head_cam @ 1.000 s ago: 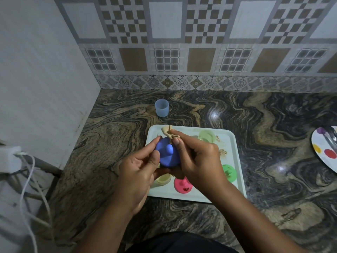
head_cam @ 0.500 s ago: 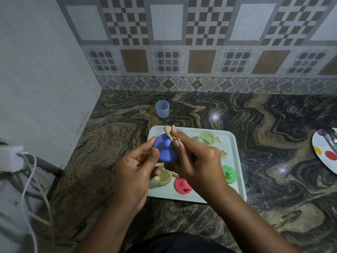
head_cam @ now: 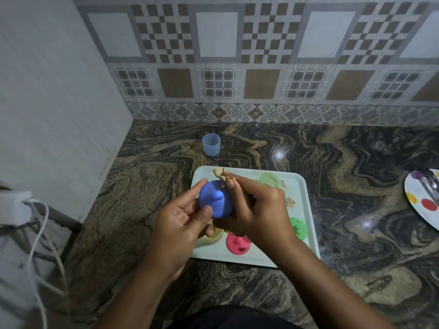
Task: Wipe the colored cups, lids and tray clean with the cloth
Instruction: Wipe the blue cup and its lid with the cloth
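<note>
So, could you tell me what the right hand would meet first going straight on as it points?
Likely the pale blue cup beyond the tray, though the right hand looks raised and might pass over it.

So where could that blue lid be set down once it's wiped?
The widest bare countertop lies between the tray and the spotted plate. More room left of the tray toward the wall, and behind it beside the pale blue cup. The tray itself is crowded with lids and cups.
</note>
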`<state>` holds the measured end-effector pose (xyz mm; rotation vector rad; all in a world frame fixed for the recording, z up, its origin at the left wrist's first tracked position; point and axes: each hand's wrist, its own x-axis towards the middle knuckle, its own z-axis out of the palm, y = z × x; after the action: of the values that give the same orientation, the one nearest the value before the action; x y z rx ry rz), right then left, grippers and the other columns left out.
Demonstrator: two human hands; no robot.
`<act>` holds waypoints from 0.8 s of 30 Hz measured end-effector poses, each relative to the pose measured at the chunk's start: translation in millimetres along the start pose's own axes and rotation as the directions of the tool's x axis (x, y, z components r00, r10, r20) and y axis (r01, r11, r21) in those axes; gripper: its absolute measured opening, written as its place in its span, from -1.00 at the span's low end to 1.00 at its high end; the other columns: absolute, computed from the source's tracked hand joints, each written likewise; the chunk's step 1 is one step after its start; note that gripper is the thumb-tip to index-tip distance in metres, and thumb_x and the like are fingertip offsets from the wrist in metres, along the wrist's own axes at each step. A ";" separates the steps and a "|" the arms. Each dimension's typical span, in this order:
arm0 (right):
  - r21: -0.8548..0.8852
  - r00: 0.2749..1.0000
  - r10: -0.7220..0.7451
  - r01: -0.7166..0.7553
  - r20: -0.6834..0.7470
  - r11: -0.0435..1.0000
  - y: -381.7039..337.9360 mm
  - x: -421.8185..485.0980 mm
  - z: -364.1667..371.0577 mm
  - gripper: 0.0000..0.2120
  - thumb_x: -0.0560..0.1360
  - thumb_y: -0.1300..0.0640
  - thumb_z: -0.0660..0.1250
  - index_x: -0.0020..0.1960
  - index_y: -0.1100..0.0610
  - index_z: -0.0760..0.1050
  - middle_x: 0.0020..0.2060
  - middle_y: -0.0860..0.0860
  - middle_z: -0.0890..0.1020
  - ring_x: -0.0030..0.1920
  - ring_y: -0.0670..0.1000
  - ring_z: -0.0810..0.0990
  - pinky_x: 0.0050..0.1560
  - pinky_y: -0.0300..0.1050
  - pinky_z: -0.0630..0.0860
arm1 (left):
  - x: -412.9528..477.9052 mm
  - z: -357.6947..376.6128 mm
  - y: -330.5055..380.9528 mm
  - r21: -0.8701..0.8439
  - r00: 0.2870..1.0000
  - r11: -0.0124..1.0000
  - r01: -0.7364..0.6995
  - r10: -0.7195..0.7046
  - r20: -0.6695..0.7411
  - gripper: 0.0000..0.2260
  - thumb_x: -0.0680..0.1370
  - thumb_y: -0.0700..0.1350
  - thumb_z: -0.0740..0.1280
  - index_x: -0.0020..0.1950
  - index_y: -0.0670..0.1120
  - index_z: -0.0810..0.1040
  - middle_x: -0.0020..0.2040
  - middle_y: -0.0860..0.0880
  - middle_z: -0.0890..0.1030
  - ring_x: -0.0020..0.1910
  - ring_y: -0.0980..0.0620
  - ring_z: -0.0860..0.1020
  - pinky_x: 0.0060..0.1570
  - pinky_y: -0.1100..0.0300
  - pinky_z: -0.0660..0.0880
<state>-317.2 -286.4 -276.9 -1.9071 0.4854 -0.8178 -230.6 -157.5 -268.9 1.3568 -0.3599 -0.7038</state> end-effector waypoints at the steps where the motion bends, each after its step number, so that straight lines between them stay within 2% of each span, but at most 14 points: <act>1: 0.006 1.000 0.014 -0.014 0.001 1.000 0.5 1.3 -0.7 -0.83 0.61 0.16 0.34 0.12 0.06 0.70 -0.36 -0.02 0.72 -0.47 -0.33 0.56 -0.47 -0.39 0.42 | 0.1 0.0 -0.2 -0.026 1.000 1.000 0.017 -0.018 -0.023 -0.61 0.54 -0.30 0.31 0.36 -0.09 0.49 0.02 -0.06 0.72 -0.26 -0.05 0.49 -0.36 0.23 0.49; 3: -0.046 1.000 0.004 -0.004 -0.005 0.999 0.7 2.3 1.3 -0.81 0.60 0.13 0.34 0.14 0.08 0.70 -0.31 -0.06 0.73 -0.39 -0.35 0.54 -0.37 -0.44 0.39 | 1.1 2.0 -1.1 -0.097 0.994 0.995 0.020 -0.030 -0.108 -0.67 0.54 -0.20 0.32 0.31 -0.14 0.51 -0.04 -0.07 0.73 -0.26 0.03 0.59 -0.36 0.22 0.52; 5: -0.064 1.000 0.027 -0.028 -0.005 0.998 2.4 2.1 5.9 -0.79 0.60 0.15 0.35 0.19 0.10 0.69 -0.31 -0.21 0.66 -0.35 -0.37 0.54 -0.31 -0.49 0.33 | 1.2 6.2 -3.8 -0.086 0.990 0.996 -0.019 0.007 -0.143 -0.66 0.52 -0.12 0.33 0.30 -0.10 0.53 0.05 -0.04 0.72 -0.06 0.06 0.69 -0.21 0.13 0.60; 7: -0.008 0.997 0.071 -0.071 0.008 0.997 6.4 2.4 8.3 -0.78 0.62 0.15 0.34 0.22 0.07 0.67 -0.34 -0.29 0.60 -0.38 -0.32 0.53 -0.31 -0.46 0.34 | -0.3 12.9 -5.2 -0.057 0.993 0.997 -0.045 0.038 -0.113 -0.56 0.46 -0.11 0.36 0.36 -0.01 0.47 0.11 0.02 0.71 0.07 0.07 0.68 -0.05 0.05 0.62; 8: 0.023 0.996 0.083 -0.083 0.018 0.996 8.1 1.8 8.6 -0.77 0.62 0.13 0.33 0.24 0.05 0.66 -0.38 -0.30 0.59 -0.41 -0.29 0.50 -0.33 -0.42 0.35 | -0.3 14.5 -6.0 -0.051 0.993 0.997 -0.049 0.043 -0.108 -0.52 0.46 -0.14 0.37 0.38 0.01 0.44 0.11 0.04 0.71 0.03 0.09 0.68 -0.07 0.07 0.62; 10: 0.041 0.997 0.064 -0.066 0.032 0.997 10.1 -0.8 7.6 -0.74 0.62 0.11 0.34 0.27 0.02 0.64 -0.45 -0.33 0.55 -0.43 -0.27 0.44 -0.35 -0.38 0.36 | 1.4 13.1 -5.4 -0.069 0.990 0.997 -0.039 0.029 -0.135 -0.56 0.50 -0.20 0.36 0.38 -0.02 0.46 0.06 0.01 0.73 -0.16 0.10 0.65 -0.25 0.19 0.58; 13: -0.018 0.997 -0.070 0.070 0.041 0.997 6.7 -6.4 3.7 -0.73 0.61 0.14 0.34 0.29 0.08 0.63 -0.27 -0.41 0.49 -0.27 -0.42 0.50 -0.15 -0.47 0.42 | 4.8 5.9 -2.2 -0.121 0.984 0.993 -0.011 -0.010 -0.177 -0.65 0.52 -0.21 0.36 0.32 -0.10 0.52 -0.03 -0.08 0.73 -0.28 0.04 0.54 -0.37 0.25 0.49; 14: -0.032 0.993 -0.110 0.112 0.043 0.993 6.3 -7.9 2.8 -0.73 0.61 0.16 0.33 0.29 0.12 0.63 -0.22 -0.39 0.50 -0.21 -0.43 0.53 -0.10 -0.46 0.44 | 5.4 3.6 -1.3 -0.130 0.985 0.992 -0.010 -0.013 -0.171 -0.64 0.49 -0.17 0.37 0.30 -0.10 0.54 -0.05 -0.10 0.73 -0.28 0.01 0.51 -0.38 0.25 0.48; 16: -0.039 0.992 -0.118 0.119 0.035 0.992 5.7 -7.4 1.2 -0.74 0.61 0.17 0.33 0.27 0.15 0.63 -0.23 -0.31 0.56 -0.19 -0.32 0.66 -0.16 -0.43 0.48 | 5.4 -0.6 -0.2 -0.121 0.992 0.993 -0.003 -0.012 -0.122 -0.62 0.43 -0.13 0.38 0.25 -0.09 0.58 -0.06 -0.15 0.71 -0.22 -0.08 0.46 -0.38 0.25 0.46; 19: -0.072 0.998 -0.059 0.058 -0.021 0.996 5.1 -2.3 -1.3 -0.80 0.61 0.17 0.36 0.18 0.10 0.69 -0.30 -0.18 0.68 -0.37 -0.29 0.62 -0.38 -0.43 0.39 | 2.4 -4.0 -0.6 -0.060 1.000 0.998 0.031 -0.031 0.007 -0.61 0.42 -0.08 0.42 0.25 -0.03 0.61 0.01 -0.17 0.70 -0.12 -0.12 0.49 -0.31 0.21 0.51; 22: -0.071 0.999 0.014 -0.017 -0.041 0.997 5.0 -0.2 -0.8 -0.82 0.61 0.16 0.36 0.13 0.09 0.71 -0.27 -0.13 0.72 -0.36 -0.25 0.60 -0.37 -0.38 0.39 | -0.5 -1.5 -4.2 0.024 0.993 1.000 -0.005 0.002 0.117 -0.47 0.43 -0.10 0.46 0.40 -0.02 0.49 0.20 -0.04 0.67 0.13 0.01 0.62 -0.03 0.14 0.60; 24: 0.002 0.997 0.079 -0.079 -0.026 0.997 4.4 0.1 0.6 -0.80 0.61 0.15 0.35 0.17 0.08 0.70 -0.24 -0.20 0.70 -0.34 -0.28 0.59 -0.33 -0.39 0.40 | -0.3 4.0 -4.0 0.030 0.998 0.999 -0.021 0.019 0.068 -0.45 0.42 -0.19 0.42 0.40 0.01 0.45 0.19 0.03 0.68 0.10 0.06 0.66 -0.06 0.17 0.61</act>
<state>-316.6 -288.1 -280.9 -1.8663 0.5723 -0.7914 -234.3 -160.6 -271.9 1.3593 -0.4390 -0.7312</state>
